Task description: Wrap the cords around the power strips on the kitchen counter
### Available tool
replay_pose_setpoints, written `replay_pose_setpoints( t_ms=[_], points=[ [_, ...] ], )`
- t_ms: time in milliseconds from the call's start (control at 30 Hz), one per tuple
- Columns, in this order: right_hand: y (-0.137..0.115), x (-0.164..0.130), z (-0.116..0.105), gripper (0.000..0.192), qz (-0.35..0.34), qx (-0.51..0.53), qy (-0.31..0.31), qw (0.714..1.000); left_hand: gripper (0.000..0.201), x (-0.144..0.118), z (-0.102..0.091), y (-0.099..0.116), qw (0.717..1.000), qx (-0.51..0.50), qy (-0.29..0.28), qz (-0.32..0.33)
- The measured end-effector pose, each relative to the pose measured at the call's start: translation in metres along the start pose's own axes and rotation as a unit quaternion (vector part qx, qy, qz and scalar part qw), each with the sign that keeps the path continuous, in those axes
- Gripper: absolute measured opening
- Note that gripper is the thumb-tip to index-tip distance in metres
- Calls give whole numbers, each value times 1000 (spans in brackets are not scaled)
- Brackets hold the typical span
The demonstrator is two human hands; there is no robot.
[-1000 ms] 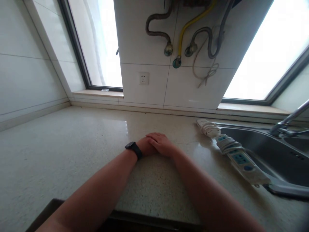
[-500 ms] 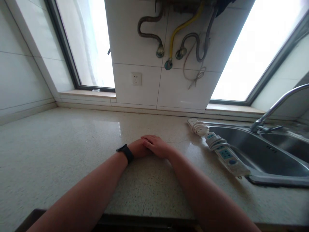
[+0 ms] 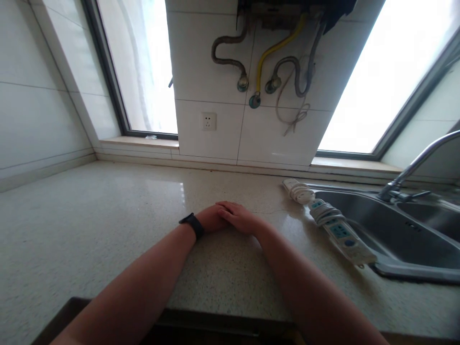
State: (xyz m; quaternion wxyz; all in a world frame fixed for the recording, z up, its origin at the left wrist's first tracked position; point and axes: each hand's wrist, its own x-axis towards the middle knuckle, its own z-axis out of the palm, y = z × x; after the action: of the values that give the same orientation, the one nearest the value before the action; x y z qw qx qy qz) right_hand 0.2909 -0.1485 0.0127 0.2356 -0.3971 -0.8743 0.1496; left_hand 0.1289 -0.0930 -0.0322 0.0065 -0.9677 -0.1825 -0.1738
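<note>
Speckled stone countertop (image 3: 108, 230) bears both your hands: right hand (image 3: 241, 218) lies flat over left hand (image 3: 210, 221), fingers relaxed and holding nothing. Nearest thing, the white power strip (image 3: 332, 226), lies to your right, well apart, long axis running along the sink (image 3: 406, 273) edge.

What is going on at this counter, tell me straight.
A person rests both hands on the speckled countertop, the right hand laid over the left hand, which has a black wristband. Neither hand holds anything. A power strip with its cord wound around it lies off to the right along the edge of the steel sink, untouched.
</note>
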Motion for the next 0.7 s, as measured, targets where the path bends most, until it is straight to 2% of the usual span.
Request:
replay_pose_setpoints(
  t_ms=[333,700],
  points=[
    [1,3,2,53,-8,-6,-6,1000,36,-1,-6,0,999,-32,9,-4],
    [2,7,3,50,-4,-17,-13,1000,33,0,-14,3,993,-117,25,5]
  ],
)
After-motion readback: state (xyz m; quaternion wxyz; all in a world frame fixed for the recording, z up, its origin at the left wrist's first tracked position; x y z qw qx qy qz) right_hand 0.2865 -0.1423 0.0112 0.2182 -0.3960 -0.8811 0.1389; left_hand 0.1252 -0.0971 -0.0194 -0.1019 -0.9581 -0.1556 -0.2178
